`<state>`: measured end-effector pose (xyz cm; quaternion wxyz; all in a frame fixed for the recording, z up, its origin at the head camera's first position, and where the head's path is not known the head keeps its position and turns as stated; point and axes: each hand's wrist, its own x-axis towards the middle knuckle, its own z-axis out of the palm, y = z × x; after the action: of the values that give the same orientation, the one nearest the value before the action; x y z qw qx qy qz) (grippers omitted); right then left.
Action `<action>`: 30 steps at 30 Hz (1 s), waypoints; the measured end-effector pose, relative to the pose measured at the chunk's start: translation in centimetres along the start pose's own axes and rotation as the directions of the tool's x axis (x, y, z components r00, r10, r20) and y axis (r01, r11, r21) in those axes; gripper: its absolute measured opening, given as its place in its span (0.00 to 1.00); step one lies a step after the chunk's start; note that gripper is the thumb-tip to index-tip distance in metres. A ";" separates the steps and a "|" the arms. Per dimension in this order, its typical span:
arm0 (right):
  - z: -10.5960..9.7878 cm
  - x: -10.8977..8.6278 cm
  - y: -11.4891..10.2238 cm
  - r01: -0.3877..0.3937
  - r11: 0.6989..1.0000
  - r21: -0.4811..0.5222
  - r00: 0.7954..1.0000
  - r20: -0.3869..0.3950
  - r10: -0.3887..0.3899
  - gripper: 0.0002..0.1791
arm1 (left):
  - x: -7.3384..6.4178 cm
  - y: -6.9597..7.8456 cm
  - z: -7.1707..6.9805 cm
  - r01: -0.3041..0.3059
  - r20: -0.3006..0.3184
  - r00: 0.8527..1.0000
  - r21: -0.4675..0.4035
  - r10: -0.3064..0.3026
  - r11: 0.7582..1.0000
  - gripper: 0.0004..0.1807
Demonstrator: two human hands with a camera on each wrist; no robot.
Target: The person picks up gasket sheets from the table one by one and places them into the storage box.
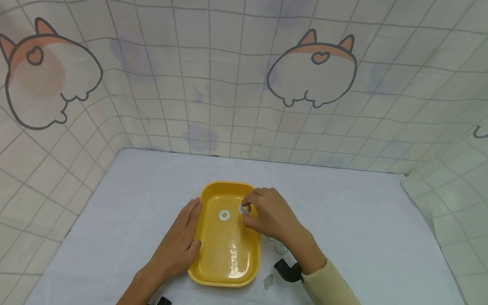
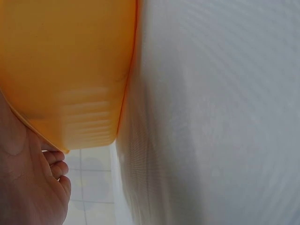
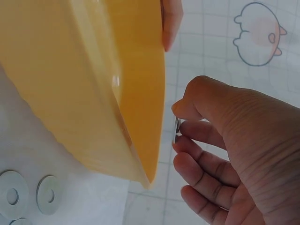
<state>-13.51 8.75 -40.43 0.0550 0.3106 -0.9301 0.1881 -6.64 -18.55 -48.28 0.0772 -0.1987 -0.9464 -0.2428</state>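
A shallow yellow tray [image 1: 225, 254] stands on the white-covered table, with one flat metal washer [image 1: 224, 215] lying inside it. My right hand [image 1: 272, 214] pinches another washer [image 1: 245, 209] between thumb and fingers above the tray's right side; the right wrist view shows this washer [image 3: 176, 130] edge-on. Along the tray's left rim rests my left hand [image 1: 177, 239], its fingers straight against the wall. In the left wrist view the palm [image 2: 33, 173] touches the tray's outer side [image 2: 70, 70].
More washers [image 1: 281, 248] lie on the table right of the tray, partly under the right forearm. A small grey scrap [image 1: 268, 281] sits near the tray's lower right corner. A black curved piece [image 1: 288, 271] is by the right wrist. A tile-patterned curtain [image 1: 228, 84] surrounds the table.
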 end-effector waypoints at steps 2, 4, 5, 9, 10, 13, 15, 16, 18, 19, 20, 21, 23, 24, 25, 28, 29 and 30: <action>0.0 0.0 0.0 -0.006 1.000 0.002 1.000 0.004 0.006 0.09 | 0.0 0.0 0.0 0.000 0.001 1.000 -0.001 0.000 1.000 0.48; -0.1 0.1 0.1 -0.008 1.000 0.006 1.000 0.006 0.008 0.09 | 0.0 0.1 0.0 0.001 0.004 1.000 0.001 -0.001 1.000 0.48; -0.1 0.1 0.1 -0.010 1.000 0.006 1.000 0.008 0.010 0.09 | 0.0 0.1 0.0 0.002 0.005 1.000 0.002 -0.002 1.000 0.48; -0.3 0.3 0.1 -0.005 1.000 0.004 1.000 0.011 0.005 0.09 | 0.0 0.2 -0.1 0.011 0.012 1.000 0.003 -0.011 1.000 0.48; -0.3 0.3 0.1 -0.005 1.000 0.005 1.000 0.013 0.005 0.09 | 0.0 0.2 -0.1 0.014 0.013 1.000 0.002 -0.014 1.000 0.48; -0.4 0.6 0.2 -0.004 1.000 0.004 1.000 0.018 0.004 0.10 | 0.0 0.2 0.0 0.020 0.016 1.000 -0.002 -0.020 1.000 0.48; -0.4 0.9 0.3 -0.005 1.000 0.003 1.000 0.024 0.005 0.11 | 0.0 0.2 0.0 0.020 0.015 1.000 -0.003 -0.020 1.000 0.48; -0.4 1.0 0.3 -0.004 1.000 0.004 1.000 0.026 0.004 0.11 | 0.0 0.1 0.0 0.021 0.014 1.000 -0.003 -0.021 1.000 0.48; -0.4 1.2 0.2 0.000 1.000 0.004 1.000 0.027 -0.001 0.11 | 0.0 0.1 0.0 0.023 0.013 1.000 -0.004 -0.023 1.000 0.48; -0.5 1.3 0.2 0.004 1.000 0.005 1.000 0.025 -0.005 0.11 | -0.1 0.1 0.0 0.024 0.012 1.000 -0.005 -0.023 1.000 0.48; -0.5 1.4 0.2 0.010 1.000 0.005 1.000 0.024 -0.010 0.11 | -0.1 0.1 0.0 0.023 0.012 1.000 -0.006 -0.023 1.000 0.48; -0.5 1.6 0.1 0.015 1.000 0.007 1.000 0.021 -0.015 0.11 | -0.1 0.1 0.0 0.023 0.011 1.000 -0.006 -0.023 1.000 0.48; -0.6 1.7 0.0 0.030 1.000 0.003 0.999 0.011 -0.030 0.10 | -0.1 0.1 -0.1 0.020 0.009 1.000 -0.005 -0.020 1.000 0.48; -0.6 1.8 0.0 0.037 0.999 -0.001 0.999 0.008 -0.037 0.10 | -0.1 0.2 -0.1 0.019 0.009 1.000 -0.006 -0.019 1.000 0.48; -0.6 1.9 -0.1 0.041 0.999 -0.008 0.999 0.005 -0.041 0.10 | -0.1 0.2 0.0 0.017 0.008 1.000 -0.005 -0.017 1.000 0.48; -0.7 2.1 -0.1 0.049 0.999 -0.023 0.999 0.003 -0.049 0.10 | 0.0 0.2 0.0 0.012 0.004 1.000 -0.001 -0.012 1.000 0.48; -0.6 2.2 -0.1 0.047 0.999 -0.027 0.999 0.007 -0.047 0.10 | 0.0 0.2 0.0 0.013 0.005 1.000 -0.001 -0.013 1.000 0.48; -0.6 2.3 -0.1 0.045 0.999 -0.031 0.999 0.009 -0.045 0.10 | 0.0 0.2 0.0 0.014 0.006 1.000 -0.001 -0.014 1.000 0.48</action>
<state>-15.27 7.67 -39.32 0.0601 0.3312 -0.9260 0.1708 -6.57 -18.41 -48.22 0.0725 -0.1930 -0.9478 -0.2431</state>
